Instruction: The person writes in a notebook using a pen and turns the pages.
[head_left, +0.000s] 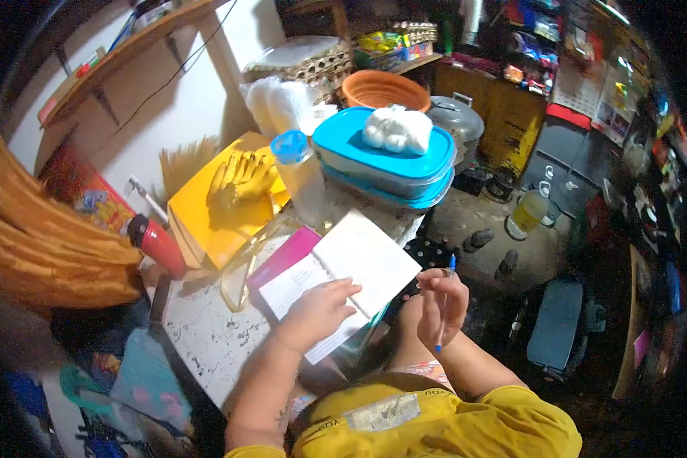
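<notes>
An open notebook (370, 256) lies at the table's edge in front of me, one page blank and the other covered in writing. My left hand (320, 309) rests on the written page near the fold, its fingers stretched out. To the right of the notebook, my right hand (445, 301) is raised off the paper, with a clear pen (442, 328) with blue ends between its fingers. Under the notebook's far left side a magenta cover or sheet (286, 256) shows.
Past the notebook stand a blue-lidded bottle (307, 183) and stacked blue-lidded containers (343, 133) topped by a white bundle (397, 130). Bananas (244, 179) lie on a yellow folder (195, 206). A red bottle (156, 246) stands at the left of the worn white table (214, 343).
</notes>
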A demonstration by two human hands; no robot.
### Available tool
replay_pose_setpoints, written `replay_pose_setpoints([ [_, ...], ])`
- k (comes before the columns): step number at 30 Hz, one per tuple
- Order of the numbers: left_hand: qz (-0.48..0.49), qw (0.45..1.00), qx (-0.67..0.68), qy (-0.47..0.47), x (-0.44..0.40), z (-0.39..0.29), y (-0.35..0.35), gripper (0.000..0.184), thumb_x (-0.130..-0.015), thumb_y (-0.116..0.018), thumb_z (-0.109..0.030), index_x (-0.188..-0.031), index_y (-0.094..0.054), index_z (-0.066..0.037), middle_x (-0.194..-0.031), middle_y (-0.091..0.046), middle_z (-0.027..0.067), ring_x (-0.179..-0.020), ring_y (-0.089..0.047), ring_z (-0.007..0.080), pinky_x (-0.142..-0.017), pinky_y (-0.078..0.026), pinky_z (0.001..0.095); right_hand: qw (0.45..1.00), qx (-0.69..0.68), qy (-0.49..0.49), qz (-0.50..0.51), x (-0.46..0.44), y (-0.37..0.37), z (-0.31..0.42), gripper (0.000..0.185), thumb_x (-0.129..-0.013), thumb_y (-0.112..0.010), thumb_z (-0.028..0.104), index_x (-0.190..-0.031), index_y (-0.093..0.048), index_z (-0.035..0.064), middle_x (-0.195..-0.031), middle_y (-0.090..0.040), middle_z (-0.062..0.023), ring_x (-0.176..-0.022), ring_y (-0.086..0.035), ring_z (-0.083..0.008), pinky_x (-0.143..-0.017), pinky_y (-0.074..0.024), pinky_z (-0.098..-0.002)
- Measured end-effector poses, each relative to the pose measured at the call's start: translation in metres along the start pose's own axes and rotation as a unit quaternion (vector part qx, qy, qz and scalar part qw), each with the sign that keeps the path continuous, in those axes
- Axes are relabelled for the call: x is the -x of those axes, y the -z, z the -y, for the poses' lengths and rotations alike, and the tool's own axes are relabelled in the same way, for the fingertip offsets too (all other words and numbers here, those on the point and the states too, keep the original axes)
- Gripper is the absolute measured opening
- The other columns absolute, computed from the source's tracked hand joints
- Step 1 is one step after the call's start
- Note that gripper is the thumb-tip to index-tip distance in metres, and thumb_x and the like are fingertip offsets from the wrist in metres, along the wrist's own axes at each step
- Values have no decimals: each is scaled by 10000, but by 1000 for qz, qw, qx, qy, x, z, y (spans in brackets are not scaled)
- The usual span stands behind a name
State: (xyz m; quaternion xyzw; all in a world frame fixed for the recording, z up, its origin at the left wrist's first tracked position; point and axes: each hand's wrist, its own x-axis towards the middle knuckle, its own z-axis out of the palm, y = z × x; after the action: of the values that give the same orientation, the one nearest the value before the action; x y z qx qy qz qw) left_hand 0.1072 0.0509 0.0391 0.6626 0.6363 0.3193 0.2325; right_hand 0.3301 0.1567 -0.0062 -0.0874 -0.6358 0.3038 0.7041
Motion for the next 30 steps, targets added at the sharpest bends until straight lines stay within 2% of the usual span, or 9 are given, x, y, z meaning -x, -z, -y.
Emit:
replay_pose_setpoints([
  [3,-162,985,44,30,5,25,6,281,-896,-750,-89,-1175,-731,-52,-1210,-724,168,-1168,-679,313,-1037,-512,384,998,34,33,38,6,5,2,304,-1089,-464,266,-1236,-568,21,-1037,-615,-177,-781,-526,-173,-690,-437,-306],
  [4,-238,964,-116,11,10,36,18,226,-896,-739,-69,-1119,-728,-38,-1146,-736,158,-1107,-695,309,-1003,-521,386,994,74,17,73,0,6,6,329,-1096,-449,282,-1212,-594,11,-1018,-597,-157,-769,-515,-168,-682,-429,-304],
  [5,-276,955,-95,43,10,39,38,183,-892,-738,-69,-1071,-725,-33,-1094,-742,149,-1050,-703,308,-936,-540,395,988,114,7,108,-6,6,9,361,-1102,-435,298,-1188,-620,0,-999,-578,-137,-758,-504,-162,-674,-421,-303],
  [7,-374,918,-110,66,24,85,54,149,-888,-733,-63,-1031,-728,-24,-992,-735,164,-940,-714,305,-816,-566,407,978,119,-96,141,-3,3,8,384,-1100,-447,292,-1120,-648,-35,-993,-581,-105,-751,-494,-142,-683,-405,-282],
  [11,-355,915,-95,163,49,129,56,244,-865,-782,-152,-1082,-726,-57,-1039,-725,165,-941,-695,331,-842,-560,413,896,-83,-415,138,-9,-29,-4,360,-1078,-517,312,-1103,-657,-18,-899,-684,-85,-761,-562,-127,-698,-437,-270],
  [15,-313,916,-174,180,50,133,38,465,-833,-822,-329,-1230,-694,-124,-1267,-655,142,-1136,-613,371,-1002,-493,475,840,-152,-498,156,-27,-95,-33,170,-980,-683,186,-972,-666,17,-843,-695,-82,-690,-579,-116,-620,-447,-263],
  [23,-260,923,-241,151,56,110,39,594,-766,-854,-383,-1282,-684,-143,-1377,-582,118,-1229,-501,396,-1065,-434,485,865,-50,-365,341,-10,-167,-94,255,-918,-806,177,-792,-629,43,-718,-630,36,-688,-542,-43,-589,-406,-223],
  [26,-266,927,-211,159,54,106,40,600,-753,-865,-375,-1277,-687,-143,-1378,-581,120,-1226,-499,395,-1066,-430,484,836,68,-431,331,-21,-176,-52,283,-938,-786,172,-756,-609,48,-688,-584,46,-662,-504,-48,-578,-391,-240],
  [30,-263,927,-213,161,55,106,40,593,-743,-875,-365,-1262,-691,-145,-1368,-582,118,-1220,-495,391,-1056,-433,483,823,-55,-489,284,-7,-169,-68,299,-955,-755,135,-730,-581,44,-679,-547,51,-653,-476,-50,-570,-382,-262],
])
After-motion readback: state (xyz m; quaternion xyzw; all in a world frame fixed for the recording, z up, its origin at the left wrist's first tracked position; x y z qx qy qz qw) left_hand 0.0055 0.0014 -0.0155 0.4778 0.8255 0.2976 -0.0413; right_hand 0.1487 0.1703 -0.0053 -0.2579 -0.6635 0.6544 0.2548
